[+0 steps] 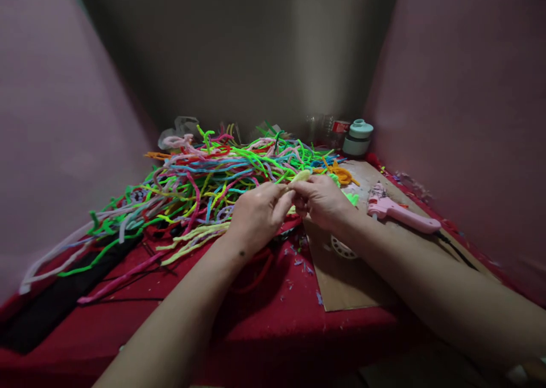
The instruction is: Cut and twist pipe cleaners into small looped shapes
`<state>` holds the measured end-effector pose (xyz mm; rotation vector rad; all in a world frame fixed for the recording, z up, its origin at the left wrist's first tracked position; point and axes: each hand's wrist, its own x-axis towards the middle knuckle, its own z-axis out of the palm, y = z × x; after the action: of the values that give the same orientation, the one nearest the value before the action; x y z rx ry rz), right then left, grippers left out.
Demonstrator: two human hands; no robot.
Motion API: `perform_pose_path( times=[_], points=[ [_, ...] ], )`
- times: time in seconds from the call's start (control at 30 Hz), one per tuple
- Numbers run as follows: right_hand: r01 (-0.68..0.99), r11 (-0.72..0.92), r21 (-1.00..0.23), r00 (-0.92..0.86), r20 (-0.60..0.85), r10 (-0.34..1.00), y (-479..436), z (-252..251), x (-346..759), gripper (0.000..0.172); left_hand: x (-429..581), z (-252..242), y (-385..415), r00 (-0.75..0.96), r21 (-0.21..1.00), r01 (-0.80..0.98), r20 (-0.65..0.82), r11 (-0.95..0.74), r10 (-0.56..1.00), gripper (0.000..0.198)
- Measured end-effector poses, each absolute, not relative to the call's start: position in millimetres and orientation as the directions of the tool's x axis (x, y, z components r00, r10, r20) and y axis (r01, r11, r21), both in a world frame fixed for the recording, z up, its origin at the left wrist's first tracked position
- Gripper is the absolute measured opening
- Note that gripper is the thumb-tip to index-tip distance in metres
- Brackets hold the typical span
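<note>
My left hand point(259, 213) and my right hand point(321, 201) meet fingertip to fingertip above the front of the pile. Between their closed fingers is a pale yellow pipe cleaner point(302, 176); a short, bent or looped part of it sticks up above my right fingers. The rest of it is hidden by the hands. Just behind and to the left spreads a large tangled heap of pipe cleaners point(239, 169) in green, pink, blue, yellow and lilac. Some light yellow pipe cleaners point(196, 241) lie beside my left wrist.
A pink glue gun point(405, 214) lies on a cardboard sheet point(354, 285) at the right, its black cord trailing off. A white round piece with holes point(342, 248) is partly under my right forearm. A mint-lidded container point(359, 137) stands behind. Fuzz scraps dot the red cloth point(264, 314).
</note>
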<state>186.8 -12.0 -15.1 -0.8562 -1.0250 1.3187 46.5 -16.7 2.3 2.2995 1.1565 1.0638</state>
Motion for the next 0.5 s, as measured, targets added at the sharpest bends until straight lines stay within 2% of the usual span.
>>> perform_pose_path(
  times=[0.07,0.1,0.17,0.23,0.27,0.33,0.4,0.43,0.47,0.5],
  points=[
    [-0.281,0.148,-0.948,-0.071,0.174,0.982,-12.1,-13.5,189.2,0.015,41.5,8.1,-11.8,0.374,0.87,0.333,0.233,-0.364,0.898,0.034],
    [-0.242,0.177,-0.954,-0.088,0.203,0.975,-12.6,-12.6,190.0,0.015,38.2,10.7,-8.6,0.414,0.954,0.207,0.114,-0.216,0.903,0.032],
    [-0.186,0.219,-0.958,-0.109,0.242,0.964,-14.1,-11.0,190.3,0.013,32.4,14.1,-3.0,0.509,0.997,0.077,-0.042,0.003,0.86,0.026],
    [-0.166,0.225,-0.96,-0.119,0.246,0.962,-15.3,-10.3,189.5,0.011,30.1,14.6,-0.8,0.555,0.993,0.111,-0.105,0.052,0.825,0.022],
    [-0.167,0.218,-0.962,-0.111,0.238,0.965,-15.5,-10.4,189.0,0.011,30.7,13.9,-1.4,0.549,0.985,0.175,-0.101,0.005,0.829,0.021],
    [-0.181,0.193,-0.964,-0.079,0.21,0.974,-14.9,-11.3,188.4,0.013,35.2,10.9,-5.0,0.491,0.911,0.352,0.015,-0.214,0.871,0.018],
    [-0.201,0.179,-0.963,-0.044,0.192,0.98,-13.5,-12.5,188.6,0.016,41.5,6.5,-10.1,0.4,0.694,0.531,0.301,-0.486,0.866,0.016],
    [-0.206,0.182,-0.962,-0.037,0.194,0.98,-12.8,-13.2,188.9,0.016,44.4,4.3,-12.5,0.382,0.578,0.597,0.406,-0.557,0.83,0.016],
    [-0.208,0.193,-0.959,-0.039,0.205,0.978,-12.1,-13.9,189.2,0.014,46.9,2.4,-14.3,0.373,0.505,0.633,0.465,-0.587,0.803,0.016],
    [-0.216,0.211,-0.953,-0.046,0.226,0.973,-11.6,-14.7,189.4,0.012,48.7,0.9,-15.6,0.372,0.496,0.639,0.47,-0.588,0.801,0.017]
  ],
)
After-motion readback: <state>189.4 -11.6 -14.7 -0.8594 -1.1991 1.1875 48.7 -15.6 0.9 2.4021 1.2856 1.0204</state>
